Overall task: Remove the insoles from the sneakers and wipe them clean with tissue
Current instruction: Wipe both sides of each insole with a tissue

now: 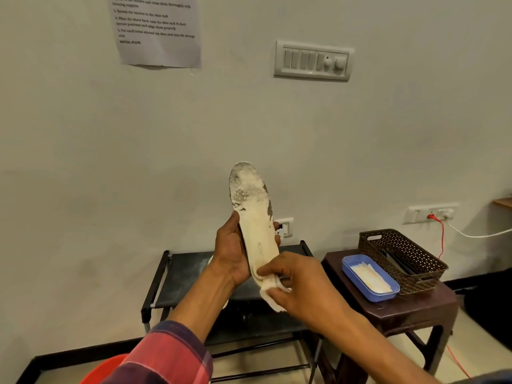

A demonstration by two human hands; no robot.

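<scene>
Insole (253, 214): held upright in the air above the rack, toe up and grey with dirt, heel down.
Left hand (231, 253): grips the insole's middle, thumb on the left edge, fingers curled round behind.
Tissue (270, 289): white wad against the heel.
Right hand (302, 289): pinches the tissue between thumb and curled fingers.
Rack (188, 273): black, against the wall.
Stool (415, 309): right of the rack, bearing a blue tray (368, 295) just beside a brown basket (421, 284).
</scene>
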